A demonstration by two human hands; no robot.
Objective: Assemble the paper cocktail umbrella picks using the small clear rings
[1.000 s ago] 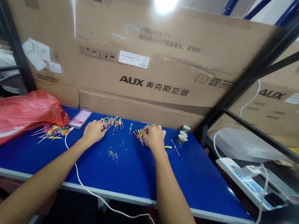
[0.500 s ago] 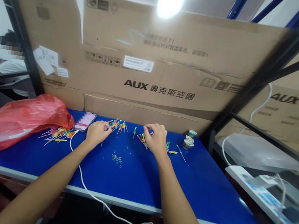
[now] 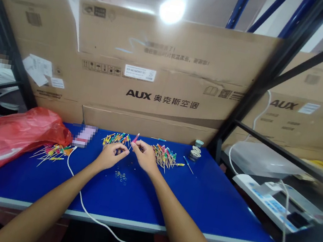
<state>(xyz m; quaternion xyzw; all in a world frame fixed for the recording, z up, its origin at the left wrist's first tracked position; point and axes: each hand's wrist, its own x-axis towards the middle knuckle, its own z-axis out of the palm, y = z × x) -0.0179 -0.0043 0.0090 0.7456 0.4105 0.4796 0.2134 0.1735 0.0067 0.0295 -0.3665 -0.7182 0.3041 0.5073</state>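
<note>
A folded pink cocktail umbrella (image 3: 136, 137) is held up between my two hands above the blue table. My right hand (image 3: 145, 157) pinches it just below its paper part. My left hand (image 3: 112, 156) closes on its thin wooden stick from the other side. Behind my left hand lies a spread of folded cocktail umbrellas (image 3: 118, 138) in several colours. Beside my right hand is a denser pile of cocktail umbrellas (image 3: 164, 156), sticks towards me. Small clear rings (image 3: 121, 176), looking like rubber bands, lie on the table in front of my hands.
A red plastic bag (image 3: 14, 136) sits at left with more cocktail umbrellas (image 3: 52, 152) beside it. A phone (image 3: 84, 135) with a white cable (image 3: 86, 210) lies nearby. Small tubs (image 3: 195, 154) stand at back right, before a cardboard wall (image 3: 150, 115). A person sits far left.
My hands have come together at the middle, and a pink cocktail umbrella is now held between them. My right hand moved left, uncovering the right pile. The view shifted slightly.
</note>
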